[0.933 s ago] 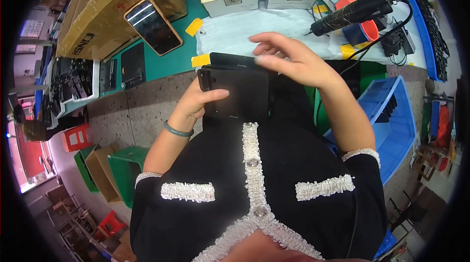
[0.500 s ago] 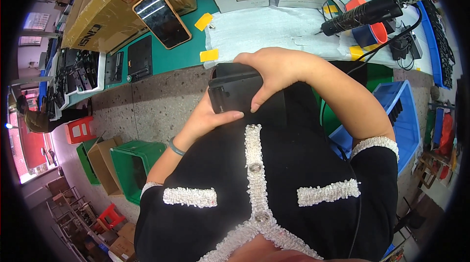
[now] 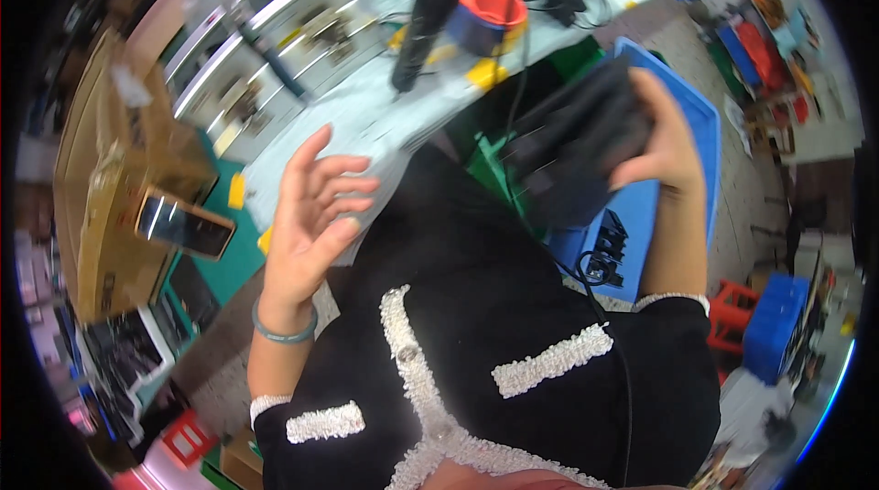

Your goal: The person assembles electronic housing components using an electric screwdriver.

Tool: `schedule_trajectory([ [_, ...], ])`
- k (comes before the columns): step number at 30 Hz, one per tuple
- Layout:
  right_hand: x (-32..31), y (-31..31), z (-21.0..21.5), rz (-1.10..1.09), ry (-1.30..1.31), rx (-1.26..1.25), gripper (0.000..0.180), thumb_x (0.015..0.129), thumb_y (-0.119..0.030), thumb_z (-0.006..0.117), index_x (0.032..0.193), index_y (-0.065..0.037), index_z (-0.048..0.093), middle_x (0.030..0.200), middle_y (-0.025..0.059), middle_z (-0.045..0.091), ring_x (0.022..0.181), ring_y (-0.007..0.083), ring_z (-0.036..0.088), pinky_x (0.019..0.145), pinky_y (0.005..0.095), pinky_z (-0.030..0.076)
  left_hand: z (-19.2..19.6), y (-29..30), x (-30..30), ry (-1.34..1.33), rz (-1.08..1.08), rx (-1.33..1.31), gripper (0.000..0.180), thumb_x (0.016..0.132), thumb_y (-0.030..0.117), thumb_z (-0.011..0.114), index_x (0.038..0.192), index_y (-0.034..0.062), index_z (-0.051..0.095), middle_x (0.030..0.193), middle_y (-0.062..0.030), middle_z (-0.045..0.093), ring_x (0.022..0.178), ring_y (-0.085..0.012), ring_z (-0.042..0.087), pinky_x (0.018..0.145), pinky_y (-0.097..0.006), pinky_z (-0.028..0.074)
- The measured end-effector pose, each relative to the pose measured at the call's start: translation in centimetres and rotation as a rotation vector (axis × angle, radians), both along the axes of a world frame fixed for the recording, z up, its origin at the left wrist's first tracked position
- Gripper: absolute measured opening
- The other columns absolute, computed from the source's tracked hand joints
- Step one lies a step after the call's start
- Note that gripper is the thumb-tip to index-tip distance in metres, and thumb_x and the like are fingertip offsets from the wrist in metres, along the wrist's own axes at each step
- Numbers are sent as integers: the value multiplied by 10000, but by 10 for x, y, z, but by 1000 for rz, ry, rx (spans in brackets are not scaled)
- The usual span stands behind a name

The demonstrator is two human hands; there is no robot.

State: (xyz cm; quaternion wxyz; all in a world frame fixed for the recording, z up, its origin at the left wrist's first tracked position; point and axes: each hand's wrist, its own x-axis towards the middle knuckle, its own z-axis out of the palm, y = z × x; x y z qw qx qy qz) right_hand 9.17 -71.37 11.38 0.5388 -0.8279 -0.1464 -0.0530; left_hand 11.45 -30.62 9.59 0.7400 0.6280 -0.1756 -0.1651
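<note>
My right hand (image 3: 664, 137) grips a black box-like plastic part (image 3: 581, 142) by its right side. Motion blurs the part, so its details do not show. It is held above a blue bin (image 3: 632, 256) that has several small black pieces lying in it. Over the near edge of the white-covered bench (image 3: 339, 119), my left hand (image 3: 320, 206) is raised with its fingers apart and nothing in them.
A black electric screwdriver (image 3: 435, 14) hangs over the bench beside a red and blue round holder (image 3: 490, 18). Metal fixtures with clamps (image 3: 275, 50) stand at the back left. A phone (image 3: 186, 224) leans against a cardboard box (image 3: 124, 169). Red stools (image 3: 730, 318) stand at right.
My view has turned to the right. The black part has left my left hand and moved right in my right hand, over the blue bin. My left hand has opened.
</note>
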Motion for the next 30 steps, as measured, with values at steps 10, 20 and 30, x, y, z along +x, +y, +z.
schedule_trajectory([
  [10,-121,-201,-74,-804,95,-759,878,510,-271,911,1248,-22,506,1142,165,624,1063,299,617,923,367,479,-29,-4,22,163,7,30,454,884,103,614,1290,-27,460,1162,-137,577,1006,-188,599,885,-305,454],
  [20,-60,-166,-181,-360,268,-976,796,515,-235,895,1191,-93,498,1102,150,630,1012,367,593,855,433,479,-17,13,19,40,146,278,398,880,20,619,1260,6,503,1130,-113,584,1005,-190,600,932,-317,460],
  [30,-33,-172,-189,-490,178,-1123,866,583,-185,868,1324,-126,426,1215,95,544,1135,289,529,950,386,420,-24,-3,15,-94,189,424,320,866,-31,612,1178,5,552,1089,-92,610,978,-175,616,905,-299,471],
])
